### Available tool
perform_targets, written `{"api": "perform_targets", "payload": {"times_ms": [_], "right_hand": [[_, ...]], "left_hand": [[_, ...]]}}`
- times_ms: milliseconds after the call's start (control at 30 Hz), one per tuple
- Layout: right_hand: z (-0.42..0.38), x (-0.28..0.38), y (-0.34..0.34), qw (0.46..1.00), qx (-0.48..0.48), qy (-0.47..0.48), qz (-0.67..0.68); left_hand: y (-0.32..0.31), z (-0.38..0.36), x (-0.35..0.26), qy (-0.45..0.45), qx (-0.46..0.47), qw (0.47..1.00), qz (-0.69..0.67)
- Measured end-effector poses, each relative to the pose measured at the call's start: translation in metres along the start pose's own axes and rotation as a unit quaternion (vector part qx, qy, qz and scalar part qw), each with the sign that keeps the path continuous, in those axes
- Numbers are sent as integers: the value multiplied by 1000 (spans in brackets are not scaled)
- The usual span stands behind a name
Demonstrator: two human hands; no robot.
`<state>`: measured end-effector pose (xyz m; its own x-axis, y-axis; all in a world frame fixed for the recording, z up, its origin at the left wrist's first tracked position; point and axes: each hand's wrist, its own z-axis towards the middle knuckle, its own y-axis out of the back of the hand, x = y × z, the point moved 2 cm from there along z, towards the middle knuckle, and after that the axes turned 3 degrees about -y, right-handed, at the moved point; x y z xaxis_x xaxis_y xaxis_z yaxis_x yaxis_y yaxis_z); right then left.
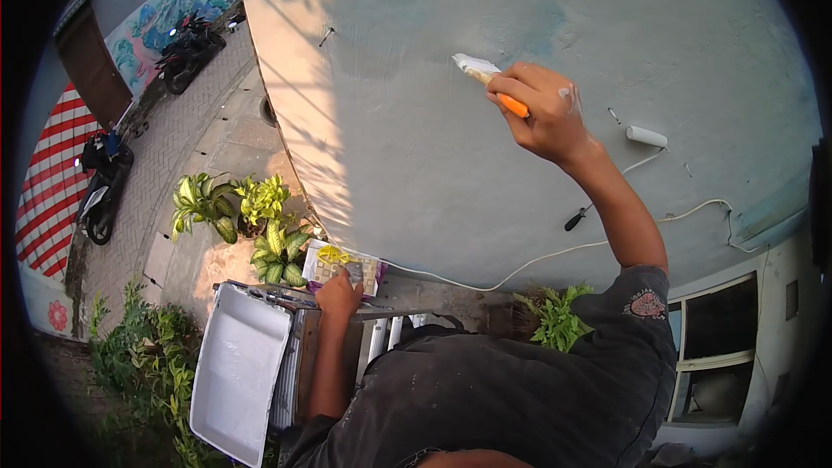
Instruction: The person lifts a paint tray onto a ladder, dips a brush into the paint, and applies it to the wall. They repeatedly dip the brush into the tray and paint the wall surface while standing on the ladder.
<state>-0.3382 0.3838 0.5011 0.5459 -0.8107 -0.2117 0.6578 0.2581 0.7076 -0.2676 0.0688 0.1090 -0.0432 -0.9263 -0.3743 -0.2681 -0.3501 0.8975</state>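
Note:
My right hand (542, 108) is closed around the orange handle of a paintbrush (479, 68), raised in front of the grey wall (416, 147). White paint coats the bristles, whose tip is at or very near the wall. White smears mark the back of that hand. Lower down, my left hand (339, 293) is beside the top of a ladder (377, 342); what its fingers hold, if anything, is too small to make out. A white paint tray (241, 373) with pale paint inside stands left of my left forearm.
A paint roller (646, 136) hangs against the wall at right, above a white cable (555, 255). Potted plants (260, 201) stand below at left, and a fern (555, 316) near the wall's foot. Motorbikes (106, 182) are parked across the paved lane (169, 182).

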Motion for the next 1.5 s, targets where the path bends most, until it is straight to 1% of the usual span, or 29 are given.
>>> {"api": "perform_targets", "payload": {"times_ms": [33, 67, 133, 200, 233, 267, 300, 367, 433, 500, 567, 633, 700, 733, 800, 867, 933, 1000, 1033, 1100, 1200, 1233, 1267, 1300, 1333, 1367, 1400, 1433, 1500], "right_hand": [[9, -3, 6, 996, 40, -56, 56], [19, -9, 9, 993, 55, -78, 64], [42, -32, 16, 998, 12, -53, 22], [68, -63, 31, 995, -76, -43, 46], [81, -64, 45, 993, -118, -16, 7], [96, -59, 65, 986, -161, 13, -34], [113, -37, 89, 972, -220, 67, -49], [133, -31, 112, 939, -307, 101, -119], [145, -36, 114, 935, -312, 100, -136], [138, -36, 103, 933, -311, 98, -151], [113, -45, 55, 956, -186, 69, -218], [86, -16, 24, 970, -104, 84, -202], [59, 9, -3, 994, -22, 47, -98], [60, 13, -5, 994, -24, 48, -97], [59, 13, -8, 996, 60, -66, 3], [85, -17, 1, 997, 3, -83, 3], [116, -58, 15, 996, -59, -59, 23], [142, -34, 56, 990, -143, 1, -17], [153, -16, 76, 981, -183, -1, -62], [168, -3, 95, 951, -273, 75, -127], [165, -1, 76, 945, -280, 74, -152], [155, 1, 57, 942, -261, 111, -176], [134, -20, 20, 951, -169, 64, -250], [120, -2, -2, 953, -178, 112, -217], [102, 5, -29, 955, -166, 127, -210], [85, 14, -53, 964, -149, 119, -186], [68, 29, -67, 977, -101, 87, -165], [55, 40, -79, 988, -65, 57, -129], [38, 53, -92, 998, -14, 24, -48]], "left_hand": [[1, 2, 1, -1, -7, 1000, -8], [0, 4, 1, -2, -13, 1000, -6], [-5, 4, 4, -9, -9, 1000, 6], [-4, 3, 6, -9, -9, 1000, 8], [-5, 1, 5, -10, -3, 1000, 5], [-4, 3, 3, -8, -9, 1000, 3], [-2, 3, 1, -8, -7, 1000, 4], [3, 0, 0, -7, -1, 1000, 9], [4, 4, -1, -7, -3, 1000, 10], [2, 2, 0, -20, -8, 1000, -1], [6, 2, -2, -20, 5, 1000, 3], [6, 3, -3, -12, 29, 999, 8], [6, 5, -3, -11, 33, 999, 11], [6, 7, -3, -11, 39, 999, 16], [6, 7, -3, -5, 39, 999, 6], [7, 6, -4, 3, 46, 999, 0], [6, 5, -3, 4, 45, 999, 3], [6, 6, -4, 9, 49, 999, 8], [6, 6, -4, 10, 51, 999, 5], [7, 4, -5, -17, 30, 999, -1], [11, 3, -6, -12, 22, 999, -26], [11, 3, -6, -11, 21, 999, -42], [12, 1, -8, -36, -8, 998, -51], [13, 1, -9, -32, -6, 998, -53], [15, 1, -12, -77, -11, 992, -103], [17, -1, -15, -121, -16, 981, -153], [29, -8, -23, -162, -2, 959, -234], [30, -8, -26, -158, -3, 959, -233], [36, -15, -33, -256, -7, 861, -440]]}}
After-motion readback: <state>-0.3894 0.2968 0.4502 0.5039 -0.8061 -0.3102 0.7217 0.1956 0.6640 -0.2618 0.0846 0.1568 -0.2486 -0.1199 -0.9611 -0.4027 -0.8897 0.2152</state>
